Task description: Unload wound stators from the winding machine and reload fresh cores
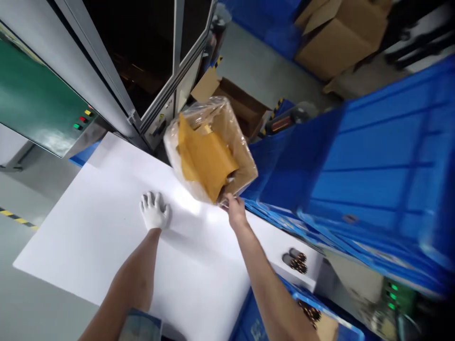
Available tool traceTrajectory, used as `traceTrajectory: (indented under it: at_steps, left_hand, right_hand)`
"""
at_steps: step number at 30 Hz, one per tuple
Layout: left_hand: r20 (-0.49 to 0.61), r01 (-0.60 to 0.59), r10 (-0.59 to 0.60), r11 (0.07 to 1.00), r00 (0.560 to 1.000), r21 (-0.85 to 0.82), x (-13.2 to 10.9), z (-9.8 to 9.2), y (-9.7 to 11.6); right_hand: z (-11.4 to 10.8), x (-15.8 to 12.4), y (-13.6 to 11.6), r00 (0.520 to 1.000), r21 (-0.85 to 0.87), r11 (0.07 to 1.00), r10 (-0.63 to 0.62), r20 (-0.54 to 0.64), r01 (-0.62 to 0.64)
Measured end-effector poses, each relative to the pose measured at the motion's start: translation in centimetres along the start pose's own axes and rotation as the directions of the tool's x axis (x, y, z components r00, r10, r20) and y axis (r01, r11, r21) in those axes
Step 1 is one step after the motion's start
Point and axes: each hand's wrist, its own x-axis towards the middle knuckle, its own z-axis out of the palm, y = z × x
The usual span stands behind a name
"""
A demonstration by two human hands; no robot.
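Note:
My left hand [154,211], in a white glove, lies spread out on the white tabletop [117,227] and holds nothing. My bare right hand [234,210] grips the near lower edge of a cardboard box [245,163] lined with clear plastic. The box sits tilted at the far edge of the table. Inside it are crumpled sheets of brown paper [209,158], which hide most of what lies beneath. The tips of my right fingers are partly hidden at the box rim.
Several dark cylindrical parts with copper-coloured ends [295,260] lie on the table's right end. Stacked blue crates [377,175] crowd the right side. A framed machine [156,113] stands beyond the table. Another open carton [241,102] is on the floor behind the box.

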Motion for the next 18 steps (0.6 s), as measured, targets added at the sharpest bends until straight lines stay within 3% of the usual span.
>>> traceTrajectory:
  at_steps: [4,7,14,18]
  left_hand:
    - [-0.009,-0.036,0.036,0.998,0.999,0.056,-1.1,0.0,-0.1]
    - [0.004,-0.025,0.025,0.998,1.000,0.052,-1.5,0.0,-0.1]
    - [-0.014,-0.043,0.044,0.996,0.999,0.073,-1.9,0.2,-0.3]
    - [-0.003,-0.044,0.044,0.995,0.999,0.084,-2.0,0.4,-0.6]
  right_hand:
    - [5.6,8.3,-2.9,0.991,0.077,0.990,0.125,-0.058,-0.120]
    - [8.4,12.2,-3.0,0.975,0.114,0.971,0.216,-0.055,-0.209]
    - [12.3,15.6,1.4,0.960,0.160,0.960,0.250,-0.128,-0.229]
    - [14.2,17.4,3.1,0.982,0.117,0.978,0.182,-0.050,-0.176]
